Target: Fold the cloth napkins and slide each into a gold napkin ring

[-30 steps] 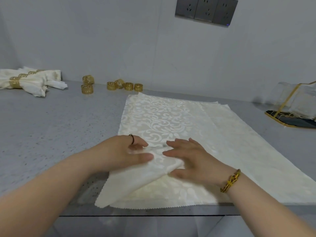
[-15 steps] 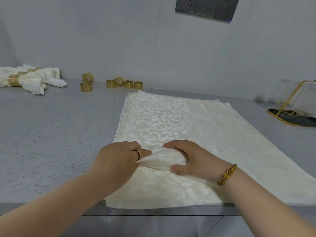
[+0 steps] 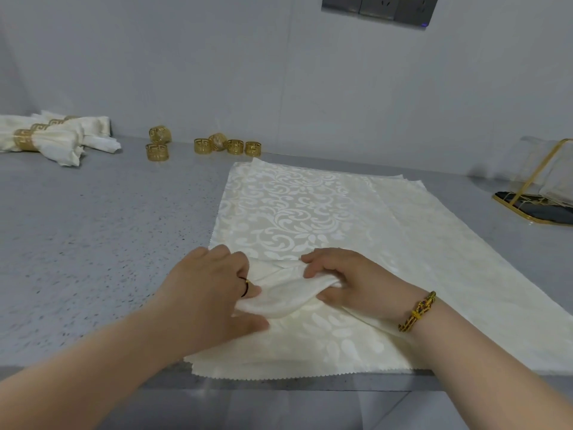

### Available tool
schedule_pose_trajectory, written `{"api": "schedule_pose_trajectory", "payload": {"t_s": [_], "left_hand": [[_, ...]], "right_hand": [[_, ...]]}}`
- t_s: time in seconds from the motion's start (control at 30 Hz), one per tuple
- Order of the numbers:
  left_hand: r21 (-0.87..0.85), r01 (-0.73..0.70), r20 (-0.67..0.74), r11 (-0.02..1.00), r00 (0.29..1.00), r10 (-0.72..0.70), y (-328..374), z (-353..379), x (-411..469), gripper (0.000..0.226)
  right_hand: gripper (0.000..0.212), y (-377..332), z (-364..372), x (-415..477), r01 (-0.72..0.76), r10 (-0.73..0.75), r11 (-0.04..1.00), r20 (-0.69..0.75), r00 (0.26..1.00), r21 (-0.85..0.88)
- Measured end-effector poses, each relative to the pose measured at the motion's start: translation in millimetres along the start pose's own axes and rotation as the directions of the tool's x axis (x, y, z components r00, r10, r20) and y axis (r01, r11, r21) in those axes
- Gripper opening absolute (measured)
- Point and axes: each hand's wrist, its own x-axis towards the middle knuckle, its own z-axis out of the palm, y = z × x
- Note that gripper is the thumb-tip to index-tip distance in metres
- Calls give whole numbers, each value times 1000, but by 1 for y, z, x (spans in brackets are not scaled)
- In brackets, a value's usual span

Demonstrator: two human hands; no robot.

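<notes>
Six loose gold rings wait far left on the worktop; nearer, my left grip and right grip both pinch a gathered fold of the top napkin at the near edge. I judge I'm mid-fold; next it must narrow enough to thread a ring.

The 3 sockets are cut off by the top edge, the stand by the right edge and the ringed napkins by the left, so their count cannot be told. The left hand and right hand grip a rolled fold of the top napkin, which hides some fingertips, while the hands cover the fold's ends. How many layers lie in the stack cannot be told.
</notes>
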Motion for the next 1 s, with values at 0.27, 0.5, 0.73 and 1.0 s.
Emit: {"api": "schedule_pose_trajectory", "payload": {"t_s": [0.27,0.5,0.73,1.0], "left_hand": [[-3,78,165,997,983,-77,34,11,47,39],[-396,178,108,901,983,-147,11,28,33,33],[-416,189,63,890,982,-179,8,28,37,34],[-540,230,159,810,972,-171,4,24,40,27]], "right_hand": [[21,-2,0,1,40,-42,995,-26,999,-89],[41,7,-20,-9,-142,110,963,150,983,227],[33,-16,-32,-2,-43,46,998,82,996,-40],[30,-17,4,13,-23,22,1000,36,999,15]]}}
